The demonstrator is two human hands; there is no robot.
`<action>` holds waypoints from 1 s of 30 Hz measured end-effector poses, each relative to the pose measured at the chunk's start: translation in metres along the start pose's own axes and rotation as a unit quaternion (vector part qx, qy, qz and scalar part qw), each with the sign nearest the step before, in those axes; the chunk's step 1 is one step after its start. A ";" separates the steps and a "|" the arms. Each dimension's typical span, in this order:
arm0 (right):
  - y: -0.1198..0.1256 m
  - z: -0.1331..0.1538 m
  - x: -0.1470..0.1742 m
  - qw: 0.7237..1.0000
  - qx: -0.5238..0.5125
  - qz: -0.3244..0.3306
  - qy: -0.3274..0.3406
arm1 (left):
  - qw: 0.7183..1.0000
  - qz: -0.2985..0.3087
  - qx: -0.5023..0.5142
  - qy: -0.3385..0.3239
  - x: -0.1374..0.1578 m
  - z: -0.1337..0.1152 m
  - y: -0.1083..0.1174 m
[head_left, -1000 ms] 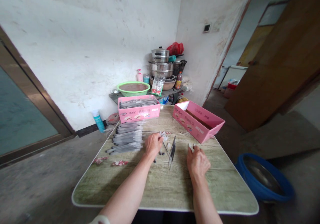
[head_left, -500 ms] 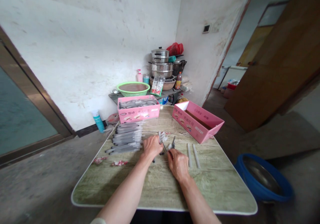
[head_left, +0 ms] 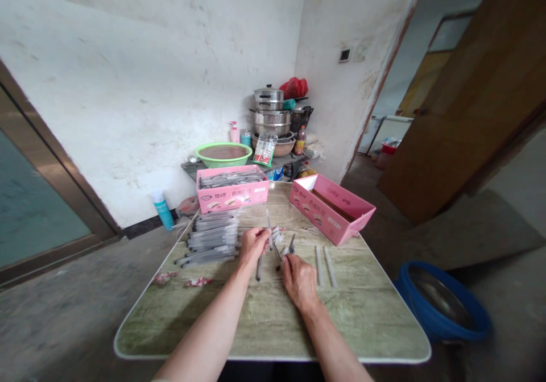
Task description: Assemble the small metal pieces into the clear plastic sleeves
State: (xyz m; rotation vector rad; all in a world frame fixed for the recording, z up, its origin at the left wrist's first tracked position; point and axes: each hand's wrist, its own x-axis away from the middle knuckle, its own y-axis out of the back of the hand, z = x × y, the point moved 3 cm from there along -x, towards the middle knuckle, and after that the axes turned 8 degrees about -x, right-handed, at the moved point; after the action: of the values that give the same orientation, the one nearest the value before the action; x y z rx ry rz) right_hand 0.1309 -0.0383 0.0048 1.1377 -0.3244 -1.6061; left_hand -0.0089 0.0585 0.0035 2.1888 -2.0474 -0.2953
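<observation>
My left hand (head_left: 255, 244) is closed, its thumb and fingertips pinching a pale, see-through pen barrel (head_left: 268, 221) that stands nearly upright. Below those fingers shows a grey pen with a black end (head_left: 259, 269); whether it lies on the table or touches the hand is unclear. My right hand (head_left: 301, 281) is curled, palm down, with a thin dark pen part (head_left: 277, 252) sticking out from its fingertips. Beyond the hands lie short whitish pieces (head_left: 277, 235) and small dark pieces (head_left: 292, 244). Many capped pens (head_left: 213, 237) are piled to the left.
A pink box full of pens (head_left: 232, 200) stands at the back left, another pink box (head_left: 333, 211) at the back right. Two pale tubes (head_left: 330, 267) lie right of my right hand on the wood-patterned table (head_left: 362, 325). A blue tub (head_left: 447, 302) stands beside it.
The left hand has opened its grip into a fingertip pinch, and the pale barrel now rises above it. The right hand stays nearly in place. The view has shifted slightly.
</observation>
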 end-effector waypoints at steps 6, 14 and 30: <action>-0.002 0.000 -0.002 1.000 -0.012 -0.009 -0.005 | 0.975 0.120 0.186 -0.009 0.010 -0.007 -0.018; -0.002 -0.002 -0.002 0.999 -0.034 -0.017 -0.005 | 0.968 0.163 0.189 -0.028 0.013 -0.011 -0.018; 0.003 -0.001 -0.002 0.995 -0.091 -0.047 -0.014 | 0.971 0.127 0.202 -0.008 0.010 -0.004 -0.019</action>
State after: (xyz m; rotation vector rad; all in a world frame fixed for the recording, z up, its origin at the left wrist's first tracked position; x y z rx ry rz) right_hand 0.1337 -0.0376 0.0071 1.0030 -0.1411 -1.6982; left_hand 0.0116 0.0494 0.0028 2.0842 -2.5474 0.1447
